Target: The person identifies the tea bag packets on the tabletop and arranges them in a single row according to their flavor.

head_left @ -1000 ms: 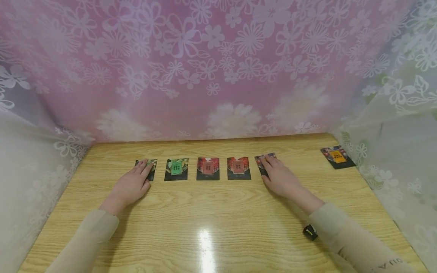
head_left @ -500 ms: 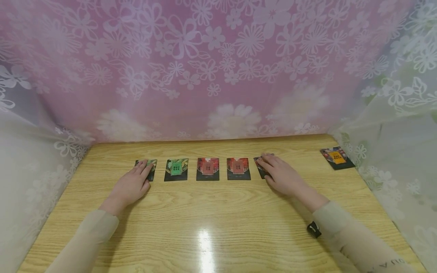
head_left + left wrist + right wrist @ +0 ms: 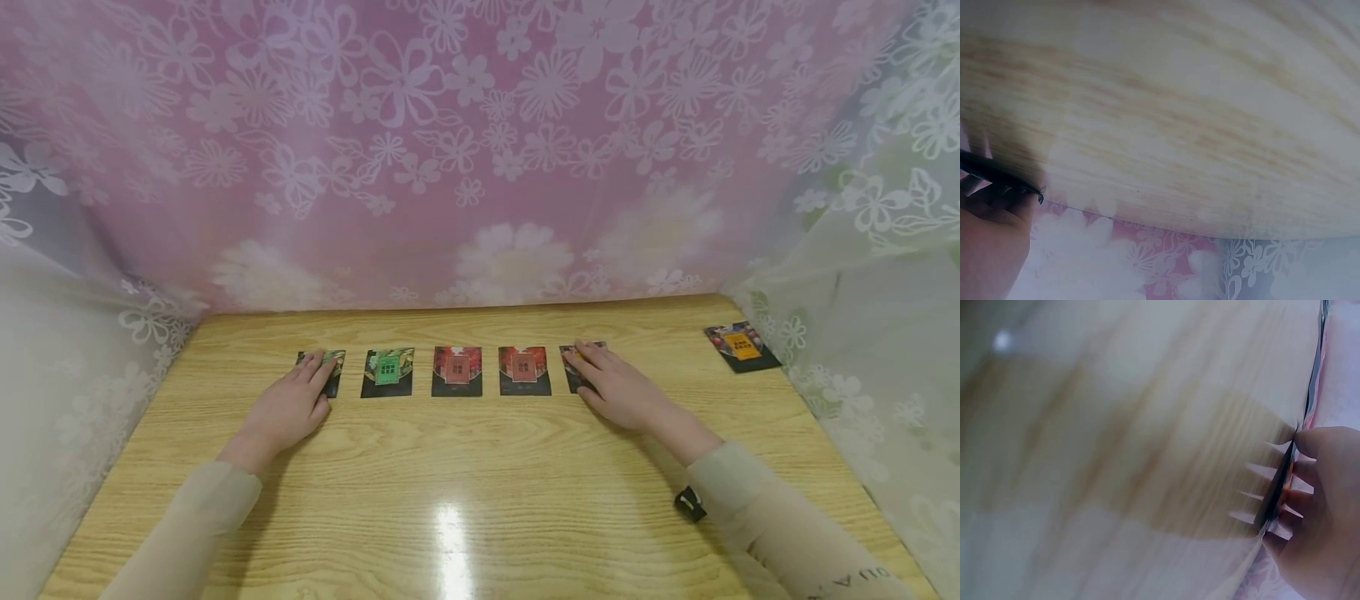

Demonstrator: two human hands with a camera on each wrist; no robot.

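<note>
Flat, dark-based packets with printed labels lie in a row across the table in the head view. My left hand [image 3: 285, 408] rests with its fingers extended on the leftmost packet [image 3: 335, 380], covering much of it. Beside that are a green-labelled packet [image 3: 387, 372] and two red-labelled ones, a left red packet [image 3: 457, 372] and a right red packet [image 3: 525, 372]. At the row's right end my right hand [image 3: 618, 392] lies on another packet [image 3: 572, 379], hiding its label. The right wrist view shows the fingers [image 3: 1300, 500] spread along that packet's dark edge.
Apart from the row, an orange-labelled packet [image 3: 742, 347] lies slightly turned near the table's right edge. The wood-grain table [image 3: 360, 492] meets pink floral cloth [image 3: 480, 167] at the back, with whitish cloth at both sides. A small black object [image 3: 689, 504] shows beside the right sleeve.
The packet under my right hand has turned a little and lies straighter with the row. The right wrist has shifted slightly rightward. My left hand has kept its place.
</note>
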